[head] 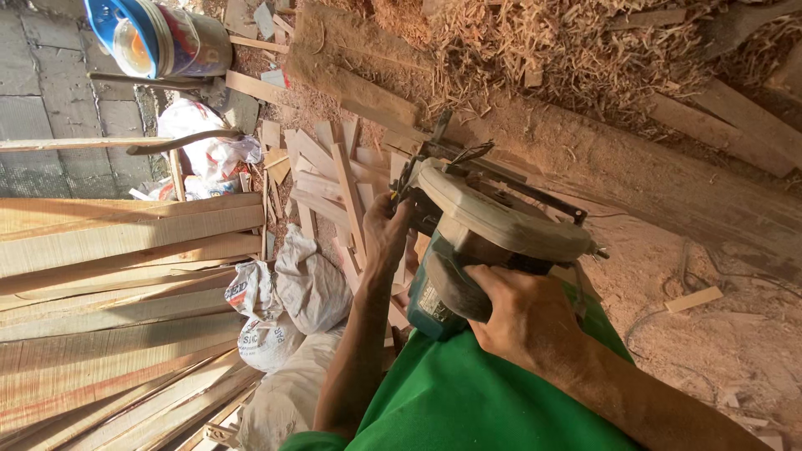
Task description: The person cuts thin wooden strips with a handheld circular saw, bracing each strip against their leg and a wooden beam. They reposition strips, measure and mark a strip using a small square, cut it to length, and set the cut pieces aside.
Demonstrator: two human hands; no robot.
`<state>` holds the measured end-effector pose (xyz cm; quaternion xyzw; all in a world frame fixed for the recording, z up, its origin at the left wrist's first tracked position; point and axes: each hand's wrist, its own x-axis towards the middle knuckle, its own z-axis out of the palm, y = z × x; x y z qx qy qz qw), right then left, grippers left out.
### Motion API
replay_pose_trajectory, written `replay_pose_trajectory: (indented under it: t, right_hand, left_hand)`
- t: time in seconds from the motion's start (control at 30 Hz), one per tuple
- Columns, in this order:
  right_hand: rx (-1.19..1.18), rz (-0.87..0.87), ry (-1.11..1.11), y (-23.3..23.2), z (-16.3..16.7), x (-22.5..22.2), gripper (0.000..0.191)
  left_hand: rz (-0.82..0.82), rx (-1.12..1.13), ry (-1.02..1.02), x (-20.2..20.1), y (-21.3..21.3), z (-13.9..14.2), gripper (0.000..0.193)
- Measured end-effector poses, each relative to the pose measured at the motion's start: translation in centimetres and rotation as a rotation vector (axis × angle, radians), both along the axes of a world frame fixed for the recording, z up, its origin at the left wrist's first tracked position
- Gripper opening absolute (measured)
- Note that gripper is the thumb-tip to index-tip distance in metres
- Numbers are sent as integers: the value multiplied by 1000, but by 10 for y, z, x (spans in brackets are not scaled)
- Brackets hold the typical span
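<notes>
Wooden offcuts [330, 179] beyond the saw [484, 242]

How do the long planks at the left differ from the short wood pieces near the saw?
The long planks lie stacked side by side in one direction; the short wood pieces lie scattered at many angles. The planks are much longer. Both are pale cut wood.

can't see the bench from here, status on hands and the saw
Right hand gripping circular saw handle. Left hand at its front. Wood offcuts piled just beyond.
</notes>
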<state>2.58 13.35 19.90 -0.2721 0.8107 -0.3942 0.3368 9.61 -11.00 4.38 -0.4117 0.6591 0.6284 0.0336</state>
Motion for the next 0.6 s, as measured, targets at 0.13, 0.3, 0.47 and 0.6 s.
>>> replay_pose_trajectory:
  t: [0.13, 0.3, 0.47, 0.6]
  right_hand:
    - [6, 29, 13, -8, -4, 0, 58]
    - [22, 47, -32, -19, -2, 0, 59]
    - [21, 89, -68, -32, -2, -1, 67]
    - [-8, 117, -109, -39, 0, 3, 61]
  left_hand:
    - [6, -44, 58, 6, -6, -11, 26]
    - [50, 18, 45, 14, -19, -22, 22]
    - [40, 9, 4, 15, -31, -13, 21]
    - [37, 43, 19, 14, -38, 3, 21]
